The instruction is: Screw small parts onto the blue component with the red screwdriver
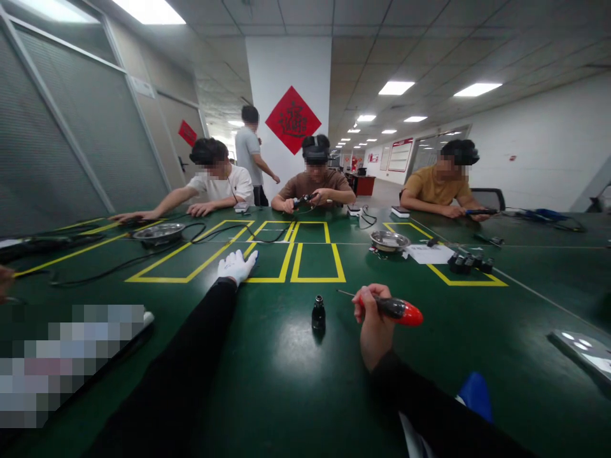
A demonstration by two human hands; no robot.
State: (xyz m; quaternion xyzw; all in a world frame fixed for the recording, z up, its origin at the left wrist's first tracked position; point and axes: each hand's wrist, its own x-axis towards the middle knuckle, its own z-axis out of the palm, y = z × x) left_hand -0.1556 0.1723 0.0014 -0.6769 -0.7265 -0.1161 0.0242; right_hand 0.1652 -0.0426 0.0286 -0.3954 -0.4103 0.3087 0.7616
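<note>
My right hand (375, 321), bare, grips a screwdriver (405, 312) by its red and black handle. The thin shaft points left, held above the green table. Between my hands a small black bottle-shaped part (318, 315) with a metal-looking top stands upright, touched by neither hand. Farther off, my left hand (237, 266) in a white glove reaches forward and lies flat by the yellow tape, fingers stretched out. Its fingertips look dark blue, and I see nothing held in it.
Yellow tape rectangles (317, 280) mark the green table. Metal bowls (390, 240) (160, 233), a paper sheet (430, 254), black parts (470, 262) and a black cable (191, 245) lie around. Three people sit across, working with their hands; another stands behind. A blue object (476, 395) is beside my right forearm.
</note>
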